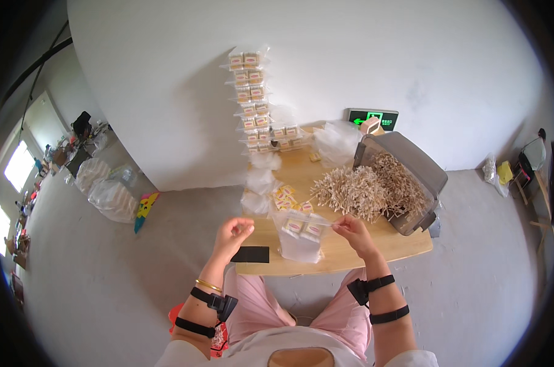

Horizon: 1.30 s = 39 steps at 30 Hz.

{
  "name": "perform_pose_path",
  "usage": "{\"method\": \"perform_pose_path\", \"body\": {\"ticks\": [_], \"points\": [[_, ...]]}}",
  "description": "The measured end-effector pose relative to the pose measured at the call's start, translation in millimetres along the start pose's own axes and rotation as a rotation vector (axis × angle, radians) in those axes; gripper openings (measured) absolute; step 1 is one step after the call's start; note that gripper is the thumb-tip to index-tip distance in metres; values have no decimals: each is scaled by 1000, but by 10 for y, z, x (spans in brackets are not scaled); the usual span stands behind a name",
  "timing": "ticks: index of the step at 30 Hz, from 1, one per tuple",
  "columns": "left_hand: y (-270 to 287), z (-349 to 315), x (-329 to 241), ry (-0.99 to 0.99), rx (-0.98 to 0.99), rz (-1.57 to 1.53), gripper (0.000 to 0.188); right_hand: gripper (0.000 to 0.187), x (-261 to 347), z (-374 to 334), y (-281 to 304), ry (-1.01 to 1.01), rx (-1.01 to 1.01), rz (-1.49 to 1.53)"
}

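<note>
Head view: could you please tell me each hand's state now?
Left hand: loosely curled; whether closed cannot be told.
Right hand: closed on a clear plastic bag.

Lt-wood table (384, 249), curved edge. Rear L: tall pack stack (249, 110), short stack (285, 136) just R of it. L edge: loose clear bags (260, 182). Mid: yellow cards (284, 198), scattered. Front L: blk pad (252, 254), flat. Front ctr: front bag (300, 244) w/ 2 boxes; can't tell if fully resting. Rear mid: clear film (337, 144), heaped. R end: gray bin (435, 168), tipped, w/ sticks (350, 192) piled from its mouth onto tabletop. Floor (191, 238): gray; L side, clear sacks (110, 199).
</note>
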<state>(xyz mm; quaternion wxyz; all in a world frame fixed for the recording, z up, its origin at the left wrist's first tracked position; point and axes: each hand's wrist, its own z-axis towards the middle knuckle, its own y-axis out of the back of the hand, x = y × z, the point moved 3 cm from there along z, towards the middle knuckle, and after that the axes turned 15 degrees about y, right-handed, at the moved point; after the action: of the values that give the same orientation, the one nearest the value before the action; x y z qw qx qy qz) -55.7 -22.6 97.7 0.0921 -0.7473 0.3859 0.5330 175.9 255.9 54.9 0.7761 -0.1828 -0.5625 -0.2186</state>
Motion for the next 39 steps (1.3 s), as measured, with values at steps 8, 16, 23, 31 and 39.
{"method": "perform_pose_path", "body": {"ticks": [8,16,23,31,39], "points": [[-825,5,-947,-892,-133,602,39,13,67,-6,12,46,4,-87],[-862,289,-1014,-671,130,783,18,16,383,71,-137,248,37,-463],[-903,302,-1000,-714,82,763,16,17,511,311,-593,383,102,-865],[-862,326,-1001,-730,58,731,12,14,382,339,-623,353,67,-886],[-837,276,-1022,-779,77,811,12,12,381,338,-634,356,60,-919]]}}
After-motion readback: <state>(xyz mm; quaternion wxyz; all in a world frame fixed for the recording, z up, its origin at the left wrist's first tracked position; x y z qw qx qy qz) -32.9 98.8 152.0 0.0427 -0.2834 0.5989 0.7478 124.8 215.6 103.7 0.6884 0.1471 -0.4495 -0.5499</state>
